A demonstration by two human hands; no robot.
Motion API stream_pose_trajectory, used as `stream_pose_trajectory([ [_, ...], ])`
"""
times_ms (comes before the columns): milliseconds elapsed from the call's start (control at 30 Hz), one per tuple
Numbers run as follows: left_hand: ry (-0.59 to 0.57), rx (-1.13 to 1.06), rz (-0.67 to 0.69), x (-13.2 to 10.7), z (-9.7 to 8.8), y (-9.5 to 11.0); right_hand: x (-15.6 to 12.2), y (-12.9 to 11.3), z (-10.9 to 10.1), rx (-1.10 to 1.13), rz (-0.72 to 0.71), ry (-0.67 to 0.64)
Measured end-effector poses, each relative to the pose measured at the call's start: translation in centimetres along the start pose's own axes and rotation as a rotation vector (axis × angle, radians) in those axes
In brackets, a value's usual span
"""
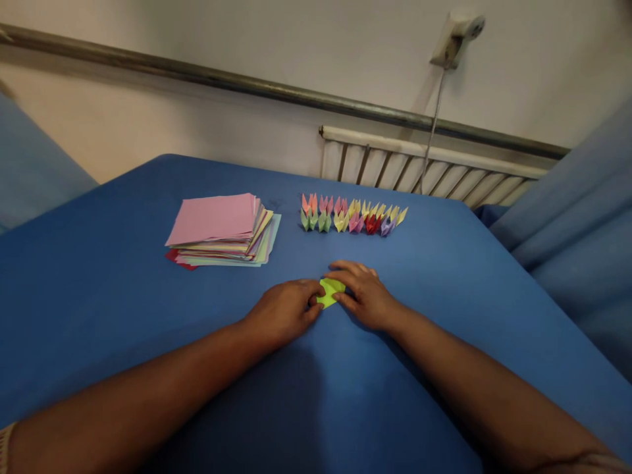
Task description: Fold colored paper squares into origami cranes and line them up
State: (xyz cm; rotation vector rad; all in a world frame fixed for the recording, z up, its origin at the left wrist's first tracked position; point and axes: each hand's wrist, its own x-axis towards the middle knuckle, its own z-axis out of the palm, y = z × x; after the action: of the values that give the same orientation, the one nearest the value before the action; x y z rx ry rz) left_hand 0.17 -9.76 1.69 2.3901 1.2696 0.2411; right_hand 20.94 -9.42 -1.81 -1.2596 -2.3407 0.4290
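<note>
A small yellow-green folded paper [330, 291] lies on the blue table [123, 283] between my two hands. My left hand [284, 311] pinches its left edge with curled fingers. My right hand [363, 295] presses on its right side, fingers bent over the top of it. Most of the paper is hidden under the fingers.
A stack of coloured square papers [222, 230] with a pink sheet on top lies at the back left. A row of several folded paper pieces [351, 215] in mixed colours stands behind my hands. A radiator [424, 168] and wall pipe run beyond the table.
</note>
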Motion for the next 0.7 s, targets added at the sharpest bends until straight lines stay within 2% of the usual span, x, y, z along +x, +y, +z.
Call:
stream_pose_trajectory([
  [100,0.032,0.115,0.045,0.0,0.2,0.2,0.0,0.0,-0.3,-0.007,-0.032,-0.062],
  [400,-0.041,0.327,0.219,-0.5,0.0,1.2,-0.5,-0.9,-1.1,-0.054,0.035,-0.038],
  [567,0.016,0.461,0.335,-0.1,-0.4,0.2,-0.8,-1.6,-1.5,-0.045,0.096,-0.062],
  [700,0.057,0.454,0.322,0.5,-0.5,-0.7,-1.3,-2.5,-1.9,0.018,0.167,-0.137],
])
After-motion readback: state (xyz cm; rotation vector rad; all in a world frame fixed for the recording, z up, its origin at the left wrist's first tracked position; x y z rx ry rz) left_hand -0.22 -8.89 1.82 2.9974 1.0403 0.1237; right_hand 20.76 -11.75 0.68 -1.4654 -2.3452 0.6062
